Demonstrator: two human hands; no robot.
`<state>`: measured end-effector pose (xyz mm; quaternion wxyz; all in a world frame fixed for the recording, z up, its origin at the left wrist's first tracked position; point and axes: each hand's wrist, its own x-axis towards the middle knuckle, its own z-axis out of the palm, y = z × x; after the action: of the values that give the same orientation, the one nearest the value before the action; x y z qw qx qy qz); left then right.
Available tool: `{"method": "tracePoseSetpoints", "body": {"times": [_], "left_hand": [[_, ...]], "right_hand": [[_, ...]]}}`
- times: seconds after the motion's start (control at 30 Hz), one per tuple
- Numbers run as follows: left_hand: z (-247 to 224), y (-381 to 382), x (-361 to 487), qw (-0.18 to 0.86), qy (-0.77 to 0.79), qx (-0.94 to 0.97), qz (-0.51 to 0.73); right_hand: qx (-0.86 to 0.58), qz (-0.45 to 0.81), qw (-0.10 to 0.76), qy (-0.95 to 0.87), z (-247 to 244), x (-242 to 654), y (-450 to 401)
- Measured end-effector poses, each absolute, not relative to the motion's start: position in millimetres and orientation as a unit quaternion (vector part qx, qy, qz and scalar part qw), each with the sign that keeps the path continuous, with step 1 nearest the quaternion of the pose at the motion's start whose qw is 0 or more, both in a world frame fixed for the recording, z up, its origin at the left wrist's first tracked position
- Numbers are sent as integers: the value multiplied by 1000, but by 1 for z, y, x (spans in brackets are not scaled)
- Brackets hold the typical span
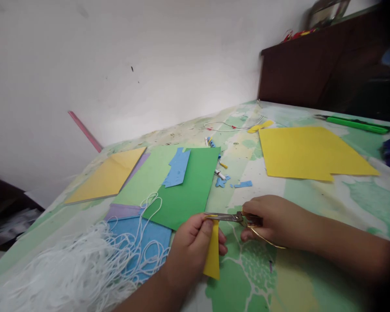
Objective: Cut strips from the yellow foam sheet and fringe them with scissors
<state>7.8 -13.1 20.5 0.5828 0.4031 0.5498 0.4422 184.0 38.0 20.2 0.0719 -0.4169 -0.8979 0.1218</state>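
My left hand pinches a narrow strip of yellow paper, which hangs down from between thumb and fingers. In my right hand is a pair of scissors with gold-coloured handles, gripped by the loops. The blades lie across the top edge of the strip, close to the left thumb. Just beyond the left hand lies a green sheet with a cut blue paper piece on it. Whether the blades are fully closed is hard to make out.
White string lies heaped at the front left, partly over a blue sheet. A larger yellow sheet and a green utility knife are at the right. Blue scraps are scattered mid-table. An orange-yellow pad lies left.
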Motion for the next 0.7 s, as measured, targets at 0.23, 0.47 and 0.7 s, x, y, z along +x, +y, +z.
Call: {"method": "tracePoseSetpoints", "body": {"times": [0.23, 0.47, 0.7], "left_hand": [[22, -13, 9, 588, 548, 394, 446], [20, -13, 9, 588, 542, 390, 456], [18, -12, 3, 615, 511, 412, 436]], "right_hand": [[-422, 116, 63, -897, 21, 184, 38], [-411, 110, 71, -902, 19, 184, 37], [-399, 102, 77, -908, 18, 185, 37]]}}
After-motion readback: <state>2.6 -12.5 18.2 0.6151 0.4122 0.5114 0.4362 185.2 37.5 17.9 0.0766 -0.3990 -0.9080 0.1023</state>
